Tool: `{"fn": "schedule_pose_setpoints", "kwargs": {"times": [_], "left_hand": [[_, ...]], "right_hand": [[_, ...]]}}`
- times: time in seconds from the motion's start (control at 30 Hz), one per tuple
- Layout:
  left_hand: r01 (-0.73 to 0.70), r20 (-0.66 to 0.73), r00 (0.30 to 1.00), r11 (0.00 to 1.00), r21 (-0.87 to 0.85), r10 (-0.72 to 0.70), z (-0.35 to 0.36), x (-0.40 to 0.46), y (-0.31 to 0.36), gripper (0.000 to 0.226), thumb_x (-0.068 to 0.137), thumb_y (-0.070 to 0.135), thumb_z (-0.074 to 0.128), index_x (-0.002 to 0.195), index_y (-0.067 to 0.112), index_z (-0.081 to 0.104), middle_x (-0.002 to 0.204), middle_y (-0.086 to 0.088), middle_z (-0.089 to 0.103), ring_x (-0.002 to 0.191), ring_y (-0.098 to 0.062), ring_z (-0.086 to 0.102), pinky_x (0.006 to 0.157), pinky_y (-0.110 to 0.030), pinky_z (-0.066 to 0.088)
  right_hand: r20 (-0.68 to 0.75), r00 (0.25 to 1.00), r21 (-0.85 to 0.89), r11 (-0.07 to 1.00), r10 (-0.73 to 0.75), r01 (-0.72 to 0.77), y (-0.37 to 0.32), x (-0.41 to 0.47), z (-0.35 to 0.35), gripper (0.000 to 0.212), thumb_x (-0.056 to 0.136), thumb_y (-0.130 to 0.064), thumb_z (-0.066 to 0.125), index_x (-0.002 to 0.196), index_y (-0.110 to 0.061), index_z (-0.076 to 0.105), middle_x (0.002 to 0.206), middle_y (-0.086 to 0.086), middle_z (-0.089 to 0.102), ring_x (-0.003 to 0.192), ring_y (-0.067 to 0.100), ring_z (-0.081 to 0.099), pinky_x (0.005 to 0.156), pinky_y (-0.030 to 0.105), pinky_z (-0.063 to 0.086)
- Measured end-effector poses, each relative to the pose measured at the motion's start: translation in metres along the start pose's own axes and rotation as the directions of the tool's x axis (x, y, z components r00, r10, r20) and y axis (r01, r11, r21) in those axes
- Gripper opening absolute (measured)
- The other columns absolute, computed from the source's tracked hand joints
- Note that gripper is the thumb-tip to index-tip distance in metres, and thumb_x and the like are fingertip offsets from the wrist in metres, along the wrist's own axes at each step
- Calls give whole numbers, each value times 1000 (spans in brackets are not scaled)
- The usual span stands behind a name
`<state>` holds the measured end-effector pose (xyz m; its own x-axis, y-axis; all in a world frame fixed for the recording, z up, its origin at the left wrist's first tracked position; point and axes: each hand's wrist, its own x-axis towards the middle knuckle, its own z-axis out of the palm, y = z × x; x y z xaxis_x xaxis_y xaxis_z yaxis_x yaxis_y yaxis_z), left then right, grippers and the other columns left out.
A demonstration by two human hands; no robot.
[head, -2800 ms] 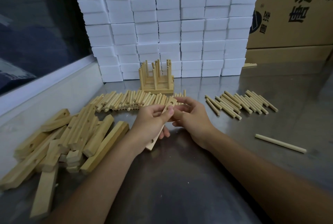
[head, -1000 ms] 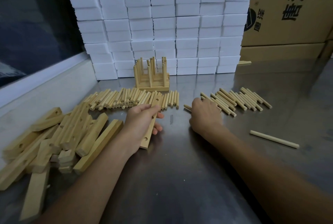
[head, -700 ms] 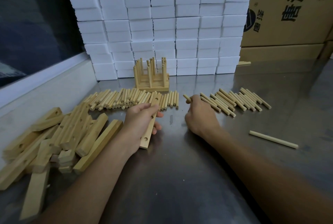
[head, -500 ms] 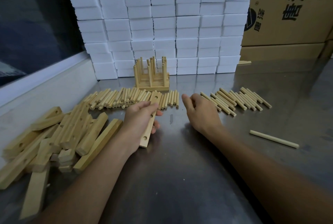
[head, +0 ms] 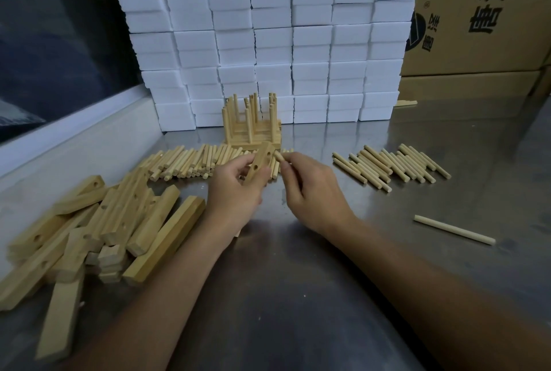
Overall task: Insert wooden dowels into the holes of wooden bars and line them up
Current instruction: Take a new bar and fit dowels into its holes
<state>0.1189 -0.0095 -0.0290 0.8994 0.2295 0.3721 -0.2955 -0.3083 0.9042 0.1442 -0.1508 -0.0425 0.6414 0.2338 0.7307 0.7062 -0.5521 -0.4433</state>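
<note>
My left hand [head: 235, 191] grips a wooden bar [head: 260, 161] with round holes, tilted above the metal table. My right hand [head: 310, 191] pinches a short dowel [head: 278, 156], its tip right beside the bar's upper hole. Behind the hands stand finished bars with upright dowels [head: 253, 126], lined up near the white blocks. A row of loose dowels [head: 185, 161] lies at the left of the hands. Another group of dowels [head: 393, 167] lies at the right.
A heap of drilled wooden bars [head: 98, 227] fills the left of the steel table [head: 298, 296]. One longer dowel [head: 454, 229] lies alone at the right. A wall of white foam blocks [head: 268, 36] and cardboard boxes [head: 483, 12] close the back.
My right hand reached to the right-hand dowels, picked one up and brought it back to the bar. My left hand lifted the bar off the table.
</note>
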Motion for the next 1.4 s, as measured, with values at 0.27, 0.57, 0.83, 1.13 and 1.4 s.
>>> {"fn": "schedule_pose_setpoints", "kwargs": {"times": [0.27, 0.57, 0.83, 1.13, 1.4], "left_hand": [[-46, 24, 999, 999, -10, 47, 1, 1, -5, 17, 93, 19, 66, 105, 28, 74, 56, 12, 60, 48, -8, 51, 44, -18, 41], [-231, 20, 971, 904, 361, 240, -4, 4, -15, 46, 90, 23, 70, 134, 15, 60, 105, 6, 66, 95, -10, 61, 82, -31, 53], [-334, 66, 938, 841, 426, 339, -5, 2, -13, 41, 90, 15, 69, 129, 5, 64, 94, 0, 64, 86, -19, 61, 77, -40, 55], [-421, 121, 900, 765, 487, 418, -8, -1, -6, 34, 86, 9, 71, 119, 1, 70, 87, -2, 64, 78, -24, 61, 69, -39, 53], [-479, 147, 867, 712, 513, 477, -8, -1, -3, 37, 83, 6, 72, 119, -3, 68, 87, -8, 66, 75, -24, 60, 65, -37, 53]], "right_hand": [[19, 999, -38, 998, 46, -45, 2, -3, 4, 22, 104, -22, 47, 93, -8, 61, 65, 5, 58, 58, 29, 54, 54, 47, 44], [30, 998, -316, 948, 52, -40, -2, -6, 2, 17, 99, -25, 52, 94, -15, 65, 68, 2, 61, 62, 32, 56, 49, 30, 31], [18, 999, -461, 887, 46, -33, -8, -7, -3, 7, 80, -12, 67, 82, -17, 62, 57, -1, 54, 45, 31, 49, 48, 22, 17], [107, 962, -301, 930, 252, -210, -6, 5, -7, 18, 95, -24, 52, 86, -22, 68, 63, -2, 60, 62, 27, 56, 54, 31, 35], [457, 706, 353, 619, 540, -702, -8, 20, -23, 40, 104, -16, 42, 72, -13, 66, 44, -7, 35, 40, 8, 27, 40, 20, 22]]}}
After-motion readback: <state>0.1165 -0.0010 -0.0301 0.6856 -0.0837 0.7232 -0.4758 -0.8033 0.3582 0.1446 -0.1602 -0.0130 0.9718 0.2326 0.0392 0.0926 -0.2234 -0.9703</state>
